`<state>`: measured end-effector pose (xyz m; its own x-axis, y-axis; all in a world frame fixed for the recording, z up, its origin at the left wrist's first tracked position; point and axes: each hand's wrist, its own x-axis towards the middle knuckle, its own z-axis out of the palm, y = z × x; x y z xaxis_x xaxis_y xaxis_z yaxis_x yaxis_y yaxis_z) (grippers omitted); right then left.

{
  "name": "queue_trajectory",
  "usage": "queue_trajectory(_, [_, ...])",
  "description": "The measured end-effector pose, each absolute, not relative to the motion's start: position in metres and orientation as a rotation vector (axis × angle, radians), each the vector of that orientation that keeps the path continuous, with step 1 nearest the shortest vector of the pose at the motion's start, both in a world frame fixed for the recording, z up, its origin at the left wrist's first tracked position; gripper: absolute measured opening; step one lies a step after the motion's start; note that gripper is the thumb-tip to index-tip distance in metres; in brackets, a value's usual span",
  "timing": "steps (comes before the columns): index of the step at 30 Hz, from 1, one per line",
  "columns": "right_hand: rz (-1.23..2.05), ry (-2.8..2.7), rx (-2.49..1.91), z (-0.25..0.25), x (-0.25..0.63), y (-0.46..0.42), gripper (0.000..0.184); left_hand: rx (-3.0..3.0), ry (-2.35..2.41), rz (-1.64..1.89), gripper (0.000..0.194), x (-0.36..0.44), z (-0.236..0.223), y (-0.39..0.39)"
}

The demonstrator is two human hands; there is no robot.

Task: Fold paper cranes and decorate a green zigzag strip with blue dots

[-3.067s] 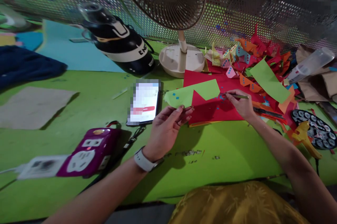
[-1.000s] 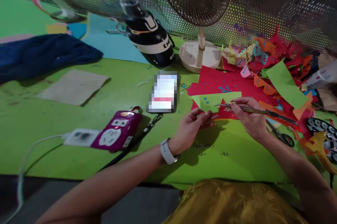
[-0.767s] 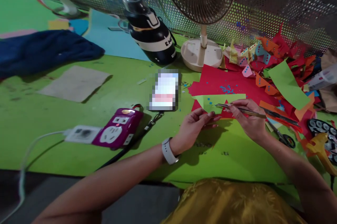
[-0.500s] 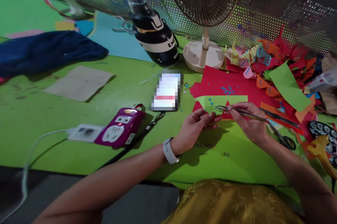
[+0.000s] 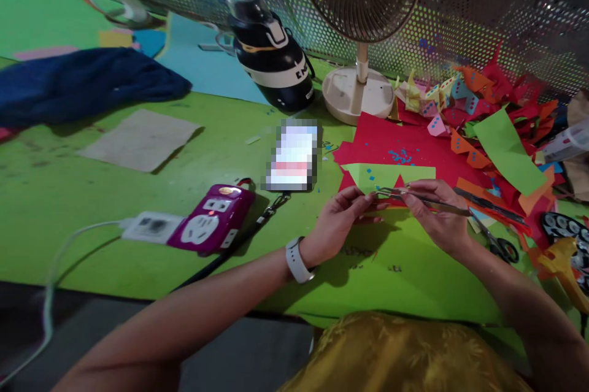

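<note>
My left hand, with a pale watch on its wrist, is closed in a pinch on a small red paper piece, mostly hidden by fingers. A red point of paper stands up in front of a light green paper strip. Metal tweezers are gripped in my right hand, their bent tips at my left thumb. Whether the tips hold a blue bit cannot be made out. A few tiny blue squares lie on the green strip. More blue bits are scattered on red paper behind it.
Cut, dotted paper pieces heap up at the back right. Scissors and a yellow tool are at the right. A fan, a dark bottle, a phone and a purple power strip stand or lie further left.
The tweezers' tips have shifted slightly left and down, closer to my left thumb. My left hand keeps its pinch. The whole view has shifted a little.
</note>
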<state>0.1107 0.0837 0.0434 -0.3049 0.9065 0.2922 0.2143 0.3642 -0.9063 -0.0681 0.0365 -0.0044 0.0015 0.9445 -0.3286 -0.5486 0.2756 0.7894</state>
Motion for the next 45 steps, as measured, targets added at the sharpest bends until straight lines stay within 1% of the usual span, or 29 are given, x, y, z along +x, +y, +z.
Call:
queue_trajectory(13, [0.975, -1.679, -0.989, 0.0431, 0.1132, 0.0858, 0.012, 0.557, 0.987, 1.266, 0.036, -0.0680, -0.0038, 0.0365])
queue_trajectory(16, [1.030, -1.662, -1.012, 0.0442, 0.1131, 0.0860, 0.015, 0.587, 0.998, 1.269, 0.037, -0.0678, -0.0021, 0.0362])
queue_trajectory(22, [1.246, -1.491, -1.038, 0.0395, 0.1118, 0.0882, 0.026, 0.655, 1.029, 1.276, 0.038, -0.0675, -0.0039, 0.0355])
queue_trajectory(30, [1.324, -1.410, -1.040, 0.0418, 0.1095, 0.0885, 0.023, 0.741, 1.005, 1.284, 0.036, -0.0677, -0.0100, 0.0354])
queue_trajectory(40, [1.220, -1.480, -0.955, 0.0408, 0.1127, 0.0889, 0.015, 0.741, 1.031, 1.269, 0.040, -0.0680, -0.0064, 0.0352])
queue_trajectory(45, [1.054, -1.598, -0.951, 0.0447, 0.1128, 0.0855, 0.013, 0.757, 1.058, 1.236, 0.035, -0.0675, -0.0026, 0.0348])
